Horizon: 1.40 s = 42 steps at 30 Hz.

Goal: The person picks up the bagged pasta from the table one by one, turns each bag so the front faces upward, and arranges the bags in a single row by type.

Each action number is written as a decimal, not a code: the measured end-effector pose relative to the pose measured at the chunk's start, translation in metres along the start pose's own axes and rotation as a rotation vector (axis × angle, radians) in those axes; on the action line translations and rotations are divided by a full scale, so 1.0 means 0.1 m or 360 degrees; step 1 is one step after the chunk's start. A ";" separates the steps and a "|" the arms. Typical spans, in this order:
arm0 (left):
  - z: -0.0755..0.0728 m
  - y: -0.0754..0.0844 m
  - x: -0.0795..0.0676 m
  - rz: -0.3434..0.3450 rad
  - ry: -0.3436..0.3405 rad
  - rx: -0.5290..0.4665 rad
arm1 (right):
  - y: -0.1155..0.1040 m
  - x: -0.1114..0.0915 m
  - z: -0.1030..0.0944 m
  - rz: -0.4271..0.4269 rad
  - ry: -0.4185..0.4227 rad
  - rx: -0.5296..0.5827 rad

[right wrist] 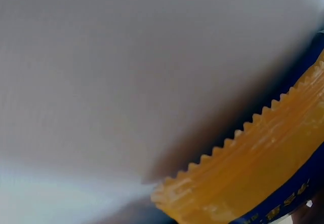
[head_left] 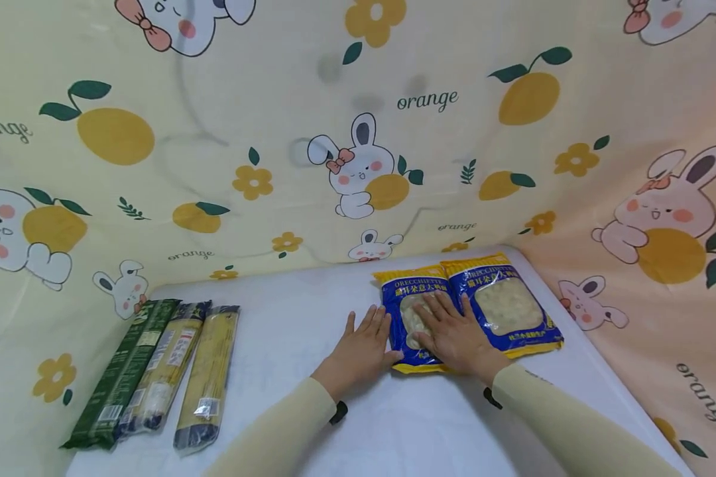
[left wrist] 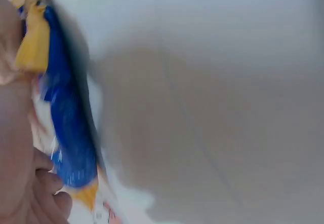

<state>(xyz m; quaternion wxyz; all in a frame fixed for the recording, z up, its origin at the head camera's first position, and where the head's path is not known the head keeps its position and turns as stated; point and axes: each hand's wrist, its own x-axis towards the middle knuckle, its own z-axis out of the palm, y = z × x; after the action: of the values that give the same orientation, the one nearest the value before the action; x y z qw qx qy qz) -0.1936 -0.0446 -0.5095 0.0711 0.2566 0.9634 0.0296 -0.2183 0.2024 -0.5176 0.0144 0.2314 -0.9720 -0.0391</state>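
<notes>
Two blue-and-yellow bags of orecchiette pasta lie side by side at the right of the table in the head view. On the left bag [head_left: 408, 317] my right hand [head_left: 458, 336] rests flat, fingers spread over its clear window. My left hand [head_left: 360, 348] is at that bag's left edge with fingers extended, thumb reaching toward its lower corner. The right bag [head_left: 510, 305] lies beside it, close to my right hand. In the left wrist view the bag's blue side [left wrist: 73, 127] shows beside my hand. A yellow serrated bag end [right wrist: 243, 168] fills the right wrist view's lower right.
At the table's left lie a dark green long pack [head_left: 122, 374], a spaghetti pack [head_left: 170, 364] and another clear spaghetti pack [head_left: 207, 371], roughly parallel. The white-covered table [head_left: 286, 318] meets a patterned cloth [head_left: 262, 232] behind and at the sides.
</notes>
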 end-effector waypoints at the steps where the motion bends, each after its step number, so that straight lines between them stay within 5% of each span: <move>1: -0.03 -0.06 -0.05 -0.0016 -0.0015 -0.0010 | 0.02 0.01 0.00 0.0004 -0.0005 -0.0002; 6: -0.16 -0.51 -0.43 -0.0080 0.0019 -0.0043 | 0.10 0.02 0.02 0.0013 -0.0029 0.0004; 13: -0.23 -1.29 -1.14 -0.0250 0.0163 -0.0015 | 0.08 0.05 0.08 0.0008 -0.0008 0.0086; 19: -0.14 -1.87 -1.70 -0.0287 0.0296 0.0074 | 0.07 0.04 0.09 0.0012 0.0009 0.0112; 23: -0.05 -2.12 -1.98 -0.0316 0.0226 0.0128 | 0.06 0.04 0.08 0.0010 0.0023 0.0121; 30: 0.05 -2.33 -2.14 -0.0448 0.0044 0.0033 | 0.06 0.05 0.10 0.0015 0.0023 0.0140; 42: 0.19 -2.33 -2.02 -0.0477 0.0061 -0.0070 | 0.05 0.04 0.12 0.0032 0.0047 0.0176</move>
<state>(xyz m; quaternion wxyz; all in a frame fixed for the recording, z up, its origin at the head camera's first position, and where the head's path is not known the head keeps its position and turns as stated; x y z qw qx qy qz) -0.1314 -0.3471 -0.5250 0.0620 0.1076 0.9912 0.0447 -0.2248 0.2056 -0.5291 0.0162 0.2226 -0.9746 0.0182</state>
